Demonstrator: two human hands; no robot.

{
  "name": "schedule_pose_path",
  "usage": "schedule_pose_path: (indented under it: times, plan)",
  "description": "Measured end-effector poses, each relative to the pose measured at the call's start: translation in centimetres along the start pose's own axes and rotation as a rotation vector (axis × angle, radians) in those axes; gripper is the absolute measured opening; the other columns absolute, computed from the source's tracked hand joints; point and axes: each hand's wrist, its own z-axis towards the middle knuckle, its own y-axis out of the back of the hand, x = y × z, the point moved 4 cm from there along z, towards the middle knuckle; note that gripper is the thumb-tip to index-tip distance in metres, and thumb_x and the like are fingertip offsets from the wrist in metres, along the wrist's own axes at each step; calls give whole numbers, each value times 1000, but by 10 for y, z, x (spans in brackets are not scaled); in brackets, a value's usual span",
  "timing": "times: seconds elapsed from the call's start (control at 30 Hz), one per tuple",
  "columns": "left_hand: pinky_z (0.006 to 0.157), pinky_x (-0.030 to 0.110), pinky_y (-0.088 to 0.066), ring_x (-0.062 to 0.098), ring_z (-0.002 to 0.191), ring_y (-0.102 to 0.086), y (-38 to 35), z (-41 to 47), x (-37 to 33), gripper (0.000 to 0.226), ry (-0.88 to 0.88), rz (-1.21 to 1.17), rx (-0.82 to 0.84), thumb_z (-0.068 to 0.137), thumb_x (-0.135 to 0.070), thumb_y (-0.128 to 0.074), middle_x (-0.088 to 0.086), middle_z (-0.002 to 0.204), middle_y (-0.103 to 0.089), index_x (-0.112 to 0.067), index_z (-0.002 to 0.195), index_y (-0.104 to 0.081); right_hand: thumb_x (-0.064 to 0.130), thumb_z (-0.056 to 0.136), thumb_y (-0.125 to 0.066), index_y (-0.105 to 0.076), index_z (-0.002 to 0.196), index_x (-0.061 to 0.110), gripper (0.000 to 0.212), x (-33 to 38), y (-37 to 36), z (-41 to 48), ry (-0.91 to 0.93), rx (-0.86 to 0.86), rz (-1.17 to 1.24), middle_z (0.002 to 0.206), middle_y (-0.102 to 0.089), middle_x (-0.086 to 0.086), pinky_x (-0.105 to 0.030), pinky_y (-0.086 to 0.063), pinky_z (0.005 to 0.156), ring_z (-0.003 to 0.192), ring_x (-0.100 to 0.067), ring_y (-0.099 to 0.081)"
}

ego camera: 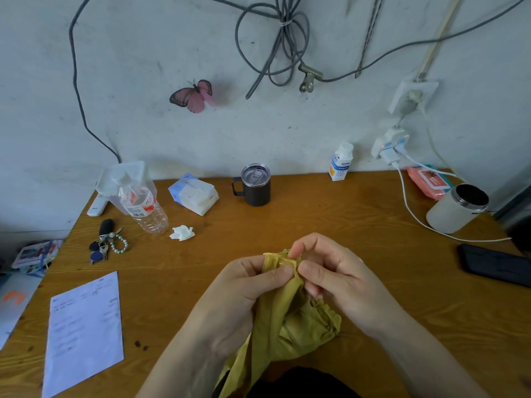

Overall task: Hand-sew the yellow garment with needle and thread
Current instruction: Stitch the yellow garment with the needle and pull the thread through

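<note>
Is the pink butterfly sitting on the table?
No, the pink butterfly is stuck up on the wall, above the wooden table.

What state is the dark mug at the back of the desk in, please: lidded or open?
Lidded: the dark mug stands upright with a clear lid seated over its rim. Its contents cannot be told.

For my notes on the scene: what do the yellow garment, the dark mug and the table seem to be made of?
The yellow garment looks like thin matte fabric, going by its soft folds and gathers. The dark mug is probably coated metal with a matte finish, and its lid looks like clear plastic. The table is wood or veneer, faintly glossy, with visible grain.
</note>
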Motion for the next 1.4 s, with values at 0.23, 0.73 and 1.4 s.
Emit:
schedule_pose_path:
  times: [0.23, 0.73, 1.4]
  plan:
    - [62, 30, -59, 23, 66, -72, -2, -2, 2, 18, -45, 60, -94, 74, -13, -68, 20, 78, -73, 2, 81, -75, 30, 88, -53, -58, 97, 31, 11, 2, 2, 0, 21, -46, -164, 68, -58, 7, -16, -42, 59, 61, -3, -52]
    - [84, 52, -56, 38, 82, -68, -2, -1, 1, 32, -75, 232, -225, 68, -25, -72, 30, 91, -70, 4, 84, -72, 16, 88, -53, -65, 77, 3, 21, 21, -10, -5, 556, -460, -736, 89, -57, -5, -16, -47, 64, 78, -4, -52]
    - [77, 39, -59, 26, 70, -69, -4, 7, 4, 20, -70, 169, -319, 86, -13, -64, 19, 77, -72, 0, 74, -73, 18, 93, -49, -65, 85, 6, 22, 3, -12, 5, 583, -539, -764, 87, -61, -6, -24, -51, 67, 81, -9, -57]
